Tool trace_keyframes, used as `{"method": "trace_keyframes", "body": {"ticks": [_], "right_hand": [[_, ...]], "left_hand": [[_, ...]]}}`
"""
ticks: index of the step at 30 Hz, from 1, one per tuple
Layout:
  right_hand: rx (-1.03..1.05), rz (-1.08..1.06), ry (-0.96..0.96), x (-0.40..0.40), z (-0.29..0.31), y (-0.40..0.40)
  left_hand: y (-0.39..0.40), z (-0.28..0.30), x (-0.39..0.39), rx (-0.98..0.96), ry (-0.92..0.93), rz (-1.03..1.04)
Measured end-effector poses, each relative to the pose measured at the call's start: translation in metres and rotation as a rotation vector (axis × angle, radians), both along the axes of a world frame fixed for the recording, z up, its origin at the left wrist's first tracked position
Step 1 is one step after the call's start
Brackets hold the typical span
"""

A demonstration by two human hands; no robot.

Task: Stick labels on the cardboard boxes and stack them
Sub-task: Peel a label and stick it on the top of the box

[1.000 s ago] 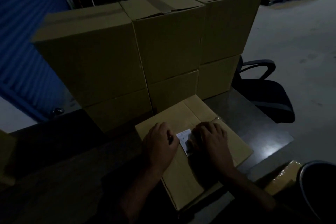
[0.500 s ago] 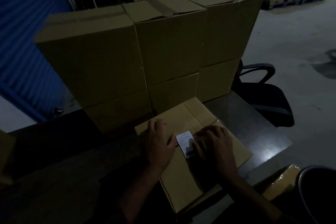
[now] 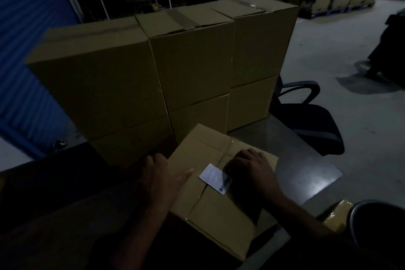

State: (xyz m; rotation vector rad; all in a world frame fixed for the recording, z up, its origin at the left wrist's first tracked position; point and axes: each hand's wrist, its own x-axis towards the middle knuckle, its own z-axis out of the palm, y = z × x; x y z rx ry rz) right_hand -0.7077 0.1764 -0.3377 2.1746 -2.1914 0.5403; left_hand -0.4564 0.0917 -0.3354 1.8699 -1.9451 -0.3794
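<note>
Fingers [image 3: 247, 158] of the right hand [image 3: 252, 171] still press the label [image 3: 213, 176] flat, while the left hand [image 3: 162, 177] has slid off to the box [image 3: 219, 215] edge, open, so lifting comes next.

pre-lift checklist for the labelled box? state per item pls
1. Label on the box top: ok, it lies across the flap seam.
2. Label pressed flat: cannot tell, the right hand covers its right edge.
3. Flaps closed: ok; tape along the seam: cannot tell, too dark.
4. Hands placed to lift: not ok, the left hand is at the left edge, but the right one rests on top.
5. Stack behind: ok, three columns, two high, tops roughly level.
6. Table to the right of the box: ok, bare.
</note>
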Motion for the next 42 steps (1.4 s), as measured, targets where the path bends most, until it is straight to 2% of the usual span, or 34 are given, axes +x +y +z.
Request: {"method": "trace_keyframes", "body": {"ticks": [3,6,8,11,13,17,25,30,33,38,42], "right_hand": [[0.041,0.016,0.001,0.0,0.01,-0.012],[0.048,-0.089,-0.064,0.02,0.008,-0.004],[0.0,-0.177,-0.114,0.038,0.002,0.009],[-0.033,-0.216,-0.077,0.051,-0.003,0.02],[-0.047,-0.242,-0.124,0.046,-0.004,0.019],[-0.022,-0.219,-0.155,0.042,-0.004,0.014],[-0.009,-0.218,-0.106,0.043,-0.004,0.014],[-0.04,-0.297,-0.194,0.043,-0.002,0.025],[-0.065,-0.387,-0.145,0.045,-0.004,0.053],[-0.068,-0.288,-0.1,0.047,-0.012,0.068],[0.005,-0.161,-0.135,0.036,-0.01,0.04]], "left_hand": [[0.011,-0.006,0.006,0.001,-0.049,0.052],[0.014,-0.007,0.006,-0.022,-0.059,0.051],[0.011,-0.009,0.002,-0.103,-0.005,-0.017],[0.009,-0.01,-0.013,-0.196,0.136,-0.127],[0.009,-0.012,-0.023,-0.229,0.156,-0.157],[0.009,-0.018,-0.028,-0.218,0.013,-0.167],[0.008,-0.018,-0.029,-0.219,0.025,-0.158],[0.005,-0.018,-0.027,-0.231,-0.026,-0.11],[0.003,-0.019,-0.025,-0.148,0.119,-0.076],[0.004,-0.016,-0.026,-0.08,0.257,-0.075],[0.008,-0.017,-0.017,-0.054,0.254,-0.018]]}}
